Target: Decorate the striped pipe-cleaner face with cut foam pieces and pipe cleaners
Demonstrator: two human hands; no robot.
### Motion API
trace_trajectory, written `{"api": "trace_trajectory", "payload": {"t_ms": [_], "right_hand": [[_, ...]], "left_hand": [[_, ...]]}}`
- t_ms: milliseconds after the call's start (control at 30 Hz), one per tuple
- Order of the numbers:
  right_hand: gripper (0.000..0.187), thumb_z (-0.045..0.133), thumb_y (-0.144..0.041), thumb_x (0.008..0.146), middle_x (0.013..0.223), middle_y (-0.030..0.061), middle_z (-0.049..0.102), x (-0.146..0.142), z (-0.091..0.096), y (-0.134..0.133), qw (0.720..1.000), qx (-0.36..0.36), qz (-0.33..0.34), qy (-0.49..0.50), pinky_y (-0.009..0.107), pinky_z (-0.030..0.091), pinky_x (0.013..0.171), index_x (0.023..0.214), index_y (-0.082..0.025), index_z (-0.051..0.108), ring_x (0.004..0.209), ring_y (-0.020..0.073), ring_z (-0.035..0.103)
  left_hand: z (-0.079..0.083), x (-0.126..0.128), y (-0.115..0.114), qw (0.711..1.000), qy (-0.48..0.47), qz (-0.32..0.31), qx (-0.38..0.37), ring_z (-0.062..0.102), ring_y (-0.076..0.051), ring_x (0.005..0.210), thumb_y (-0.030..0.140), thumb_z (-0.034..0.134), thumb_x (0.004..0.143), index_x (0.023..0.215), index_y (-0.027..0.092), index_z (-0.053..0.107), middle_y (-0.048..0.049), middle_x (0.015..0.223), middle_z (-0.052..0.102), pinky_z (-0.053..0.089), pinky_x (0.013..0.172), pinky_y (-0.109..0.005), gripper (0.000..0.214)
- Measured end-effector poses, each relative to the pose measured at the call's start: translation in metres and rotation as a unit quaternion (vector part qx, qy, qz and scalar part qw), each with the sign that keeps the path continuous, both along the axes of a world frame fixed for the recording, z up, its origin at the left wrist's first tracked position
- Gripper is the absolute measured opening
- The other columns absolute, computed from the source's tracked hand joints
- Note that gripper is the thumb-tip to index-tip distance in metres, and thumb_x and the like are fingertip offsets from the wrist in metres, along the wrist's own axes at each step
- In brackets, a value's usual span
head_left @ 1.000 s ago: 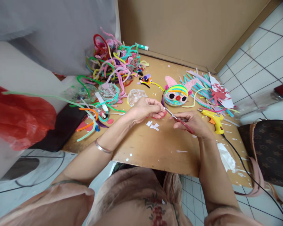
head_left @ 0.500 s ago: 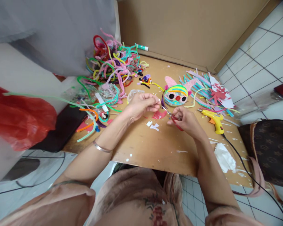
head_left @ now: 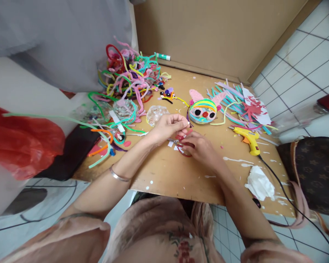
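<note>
My left hand pinches a small white piece between thumb and fingertips, above the middle of the table. Just below it, my right hand is closed on red-handled scissors, whose blades point left, under my left hand. Beneath the scissors lie white paper scraps, partly covered. Behind my hands sits a round animal face made of coloured pipe cleaners, with pink ears, black eyes and a red nose. A clear, round plastic piece lies behind my left wrist.
A tangled heap of pipe cleaners fills the back left, near a glue stick. More pipe cleaners lie at the right, beside a yellow glue gun with a black cord, a crumpled tissue and a brown bag.
My right hand has moved left and slightly down with the scissors, their blades swinging from pointing up-left to pointing left. My left hand has shifted slightly right and down, still pinching the white piece.
</note>
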State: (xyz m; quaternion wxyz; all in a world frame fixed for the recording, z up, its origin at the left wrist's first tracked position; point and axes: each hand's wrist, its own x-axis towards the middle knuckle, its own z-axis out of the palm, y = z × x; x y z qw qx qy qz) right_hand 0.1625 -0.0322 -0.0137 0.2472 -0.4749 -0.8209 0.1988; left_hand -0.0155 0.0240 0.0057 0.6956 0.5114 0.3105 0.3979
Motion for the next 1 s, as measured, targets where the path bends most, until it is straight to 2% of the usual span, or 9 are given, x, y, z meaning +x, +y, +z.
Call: {"api": "trace_trajectory", "payload": {"t_ms": [67, 167, 233, 500, 667, 733, 833, 900, 1000], "right_hand": [[0.011, 0.063, -0.017, 0.087, 0.088, 0.0054, 0.067, 0.003, 0.002, 0.001, 0.996, 0.034, -0.054, 0.057, 0.030, 0.047, 0.076, 0.087, -0.019, 0.074, 0.082, 0.0175, 0.061], [0.012, 0.062, -0.023, 0.088, 0.079, 0.0024, 0.067, 0.004, 0.010, -0.001, 0.975, 0.075, -0.145, 0.153, 0.027, 0.045, 0.065, 0.087, -0.019, 0.074, 0.067, 0.0135, 0.056], [0.013, 0.063, -0.025, 0.087, 0.076, 0.0011, 0.066, 0.002, 0.015, -0.003, 0.964, 0.080, -0.168, 0.190, 0.026, 0.043, 0.061, 0.085, -0.018, 0.073, 0.062, 0.0118, 0.053], [0.014, 0.063, -0.026, 0.083, 0.070, 0.0004, 0.064, 0.002, 0.021, -0.003, 0.968, 0.046, -0.152, 0.194, 0.023, 0.038, 0.054, 0.078, -0.016, 0.072, 0.056, 0.0088, 0.046], [0.016, 0.068, -0.029, 0.078, 0.064, -0.0003, 0.061, 0.003, 0.021, -0.002, 0.969, 0.023, -0.152, 0.193, 0.024, 0.037, 0.053, 0.068, -0.017, 0.070, 0.054, 0.0083, 0.044], [0.016, 0.069, -0.031, 0.076, 0.063, -0.0004, 0.062, 0.003, 0.020, -0.001, 0.960, -0.001, -0.165, 0.225, 0.024, 0.038, 0.053, 0.067, -0.017, 0.069, 0.055, 0.0089, 0.045], [0.017, 0.069, -0.035, 0.072, 0.062, -0.0009, 0.063, 0.003, 0.019, 0.000, 0.931, -0.038, -0.194, 0.306, 0.024, 0.039, 0.053, 0.068, -0.019, 0.070, 0.055, 0.0100, 0.048], [0.017, 0.070, -0.036, 0.070, 0.059, -0.0019, 0.062, 0.002, 0.019, 0.001, 0.912, -0.052, -0.212, 0.346, 0.024, 0.040, 0.053, 0.068, -0.019, 0.070, 0.054, 0.0100, 0.048], [0.017, 0.069, -0.035, 0.070, 0.057, -0.0025, 0.061, 0.001, 0.019, 0.002, 0.899, -0.060, -0.220, 0.374, 0.025, 0.043, 0.055, 0.068, -0.019, 0.071, 0.053, 0.0098, 0.050]], "left_hand": [[0.000, 0.000, -0.001, 1.000, 0.009, -0.005, 0.021, 0.061, -0.007, 0.055, 0.039, 0.085, 0.068, 0.077, 0.011, 0.066, -0.0023, 0.067, 0.068, 0.049, 0.056, -0.018, 0.036], [0.001, 0.002, -0.004, 0.998, 0.029, -0.020, 0.050, 0.059, -0.007, 0.057, 0.041, 0.083, 0.071, 0.076, 0.012, 0.064, -0.0012, 0.066, 0.066, 0.048, 0.058, -0.020, 0.035], [0.002, 0.003, -0.006, 0.996, 0.045, -0.032, 0.067, 0.058, -0.007, 0.057, 0.040, 0.081, 0.073, 0.075, 0.012, 0.063, -0.0003, 0.065, 0.064, 0.047, 0.058, -0.020, 0.033], [-0.003, 0.006, -0.011, 0.986, 0.112, -0.059, 0.110, 0.056, -0.007, 0.059, 0.030, 0.071, 0.081, 0.077, 0.012, 0.062, -0.0003, 0.066, 0.062, 0.045, 0.059, -0.020, 0.020], [-0.006, 0.008, -0.012, 0.987, 0.110, -0.058, 0.099, 0.057, -0.008, 0.059, 0.029, 0.073, 0.079, 0.077, 0.013, 0.063, -0.0002, 0.066, 0.063, 0.046, 0.059, -0.020, 0.019], [-0.006, 0.009, -0.012, 0.990, 0.095, -0.049, 0.086, 0.059, -0.008, 0.059, 0.032, 0.075, 0.078, 0.077, 0.013, 0.064, -0.0010, 0.067, 0.064, 0.048, 0.059, -0.021, 0.022], [-0.005, 0.009, -0.012, 0.995, 0.062, -0.025, 0.067, 0.063, -0.010, 0.062, 0.038, 0.077, 0.077, 0.083, 0.013, 0.066, -0.0031, 0.073, 0.068, 0.051, 0.063, -0.022, 0.028], [-0.004, 0.010, -0.013, 0.998, 0.043, -0.015, 0.052, 0.065, -0.010, 0.064, 0.041, 0.077, 0.077, 0.085, 0.014, 0.067, -0.0041, 0.076, 0.070, 0.053, 0.064, -0.023, 0.031], [-0.002, 0.012, -0.017, 0.999, 0.033, -0.013, 0.028, 0.065, -0.009, 0.063, 0.041, 0.078, 0.076, 0.083, 0.013, 0.068, -0.0044, 0.077, 0.071, 0.053, 0.064, -0.022, 0.031]]}}
